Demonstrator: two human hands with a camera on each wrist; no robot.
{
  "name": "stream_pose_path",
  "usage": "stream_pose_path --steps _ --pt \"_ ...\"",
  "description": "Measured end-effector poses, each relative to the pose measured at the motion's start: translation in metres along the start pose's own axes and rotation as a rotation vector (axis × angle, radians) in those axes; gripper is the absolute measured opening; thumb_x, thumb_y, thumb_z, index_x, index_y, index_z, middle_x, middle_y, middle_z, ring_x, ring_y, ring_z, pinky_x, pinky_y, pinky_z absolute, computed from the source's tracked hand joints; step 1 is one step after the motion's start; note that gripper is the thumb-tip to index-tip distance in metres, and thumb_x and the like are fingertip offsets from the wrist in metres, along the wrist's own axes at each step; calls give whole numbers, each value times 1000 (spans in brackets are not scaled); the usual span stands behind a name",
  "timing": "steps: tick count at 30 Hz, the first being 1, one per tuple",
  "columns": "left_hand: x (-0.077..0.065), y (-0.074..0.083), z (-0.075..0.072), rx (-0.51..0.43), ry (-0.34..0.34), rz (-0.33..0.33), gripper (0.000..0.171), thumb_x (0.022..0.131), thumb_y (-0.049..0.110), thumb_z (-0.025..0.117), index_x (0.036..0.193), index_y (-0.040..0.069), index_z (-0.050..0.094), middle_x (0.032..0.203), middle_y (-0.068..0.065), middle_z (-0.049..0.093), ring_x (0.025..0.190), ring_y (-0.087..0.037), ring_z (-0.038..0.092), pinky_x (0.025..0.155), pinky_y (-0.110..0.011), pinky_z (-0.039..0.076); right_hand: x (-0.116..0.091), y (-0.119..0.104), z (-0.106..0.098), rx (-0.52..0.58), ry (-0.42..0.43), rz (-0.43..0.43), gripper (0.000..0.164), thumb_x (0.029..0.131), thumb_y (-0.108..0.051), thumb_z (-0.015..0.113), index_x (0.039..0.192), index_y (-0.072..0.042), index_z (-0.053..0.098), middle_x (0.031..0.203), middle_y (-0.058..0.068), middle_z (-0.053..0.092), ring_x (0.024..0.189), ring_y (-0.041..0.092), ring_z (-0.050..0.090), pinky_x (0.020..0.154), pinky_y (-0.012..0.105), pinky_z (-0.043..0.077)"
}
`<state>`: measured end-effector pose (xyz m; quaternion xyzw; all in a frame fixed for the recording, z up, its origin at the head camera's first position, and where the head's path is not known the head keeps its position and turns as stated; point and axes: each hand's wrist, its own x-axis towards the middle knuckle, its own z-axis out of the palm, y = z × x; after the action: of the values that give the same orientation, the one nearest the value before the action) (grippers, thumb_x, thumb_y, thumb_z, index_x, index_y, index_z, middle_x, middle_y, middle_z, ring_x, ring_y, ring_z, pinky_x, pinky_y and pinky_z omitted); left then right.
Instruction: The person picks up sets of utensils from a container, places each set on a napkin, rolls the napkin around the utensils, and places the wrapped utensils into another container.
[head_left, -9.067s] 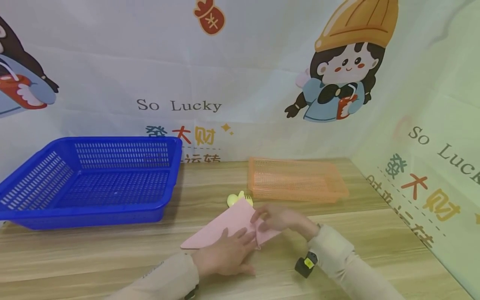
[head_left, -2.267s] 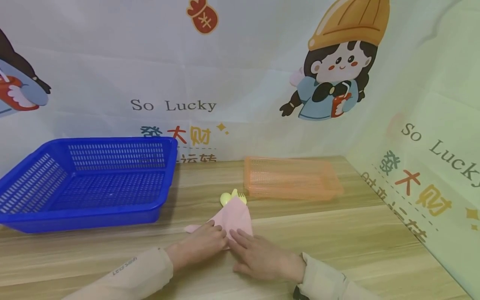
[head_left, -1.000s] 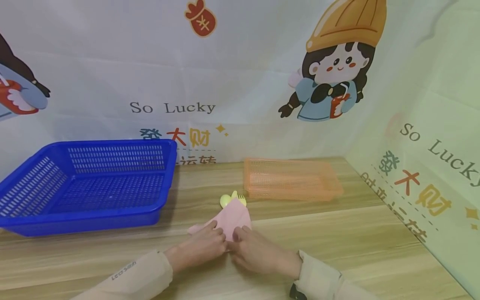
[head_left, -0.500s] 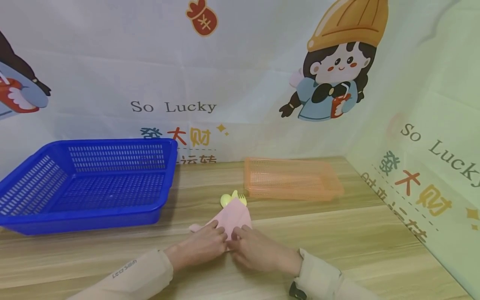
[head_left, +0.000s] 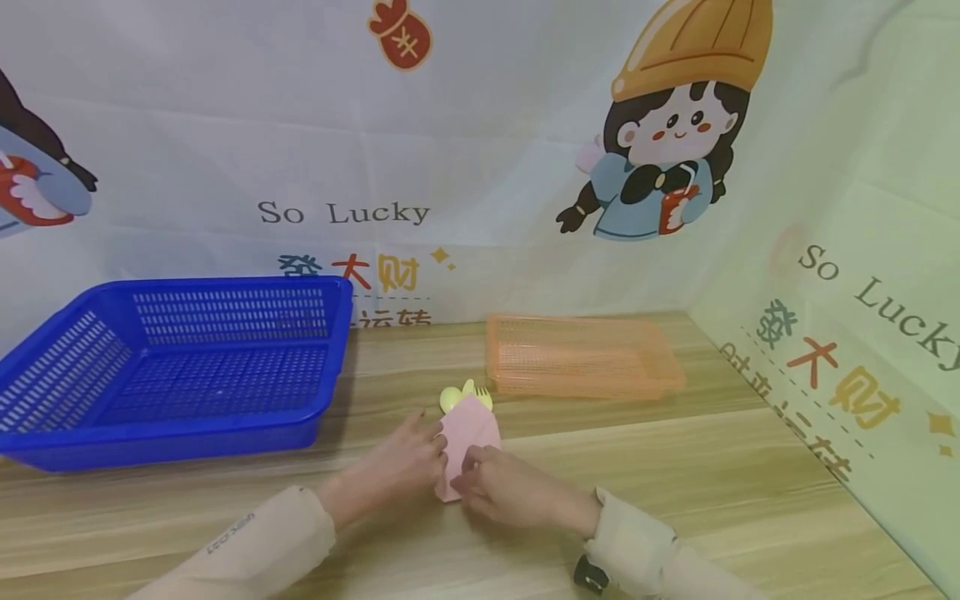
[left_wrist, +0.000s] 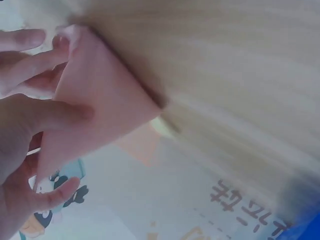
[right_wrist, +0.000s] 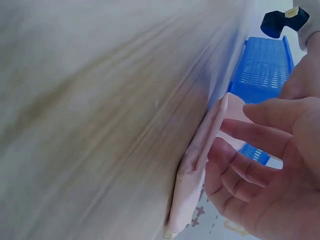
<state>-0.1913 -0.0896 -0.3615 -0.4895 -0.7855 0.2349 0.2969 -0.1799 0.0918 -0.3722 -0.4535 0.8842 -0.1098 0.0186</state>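
A pink cloth napkin (head_left: 468, 433) lies folded into a narrow packet on the wooden table, pointed at its far end. From under that point stick out the heads of pale yellow cutlery, a spoon (head_left: 450, 398) and a fork (head_left: 483, 395); their handles are hidden. On the packet's left edge, my left hand (head_left: 397, 462) grips the napkin; its thumb lies across the pink face in the left wrist view. My right hand (head_left: 506, 487) holds the near right part with bent fingers, which meet the folded layers (right_wrist: 200, 145) in the right wrist view.
A blue perforated basket (head_left: 176, 429) stands at the left. Behind the napkin to the right sits a shallow orange basket (head_left: 585, 392). A printed white curtain (head_left: 487, 150) closes off the back and right of the wooden table (head_left: 675, 475).
The napkin, a wide pink triangle at first, is now folded narrow. Over the last half second my left hand has brought its left tail in over the packet; my right hand barely moved.
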Motion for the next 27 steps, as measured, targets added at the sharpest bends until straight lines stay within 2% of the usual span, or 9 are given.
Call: stream_pose_path --steps 4,7,10,11,14,18,20,24,27 --pt "2 -3 -1 19 100 19 6 68 17 68 65 18 62 67 6 57 79 -13 50 80 -40 39 1 5 2 154 15 7 18 84 -8 57 98 -6 68 85 3 58 68 3 46 61 10 40" --pt "5 -2 -2 18 182 40 8 69 18 68 67 17 61 67 6 56 79 -13 49 82 -40 40 2 10 4 262 21 -12 17 84 -8 57 98 -7 67 87 2 61 72 2 48 65 11 41" --pt "8 -1 -2 3 259 50 7 68 16 67 71 14 60 67 5 55 77 -14 49 81 -40 41 2 14 5 368 15 29 16 86 -10 56 98 -7 66 86 0 62 72 1 48 67 12 41" --pt "10 -1 -1 -2 289 45 9 71 20 66 72 14 60 67 4 55 75 -13 49 80 -40 41 2 15 5 411 9 54 15 86 -10 56 98 -7 66 85 0 63 70 1 47 65 13 41" --pt "16 2 1 -44 366 18 6 72 11 59 78 11 57 67 3 55 72 -14 47 77 -39 41 2 17 4 562 0 148 16 85 -10 59 99 -4 63 81 -1 61 65 1 45 60 15 40" --pt "25 4 3 -157 434 -39 4 77 6 50 79 9 50 66 4 52 70 -14 47 75 -36 42 3 16 1 728 20 169 25 82 -15 64 103 -3 59 86 1 62 71 3 49 65 17 44" --pt "30 6 3 -231 453 -65 5 78 6 50 77 9 47 64 5 49 68 -12 46 74 -33 41 5 14 0 750 54 183 39 79 -18 67 111 -2 53 96 1 62 78 3 51 72 18 45" --pt "36 9 3 -351 482 -90 17 76 10 64 76 9 46 63 6 52 67 -10 48 72 -28 42 6 13 2 687 129 250 62 73 -22 73 124 0 43 112 4 57 93 8 51 83 21 42" --pt "38 10 2 -409 491 -102 22 72 14 70 79 10 50 66 6 56 69 -9 50 71 -26 42 6 13 4 663 162 290 55 73 -20 73 118 1 50 109 6 59 92 11 51 82 22 42"
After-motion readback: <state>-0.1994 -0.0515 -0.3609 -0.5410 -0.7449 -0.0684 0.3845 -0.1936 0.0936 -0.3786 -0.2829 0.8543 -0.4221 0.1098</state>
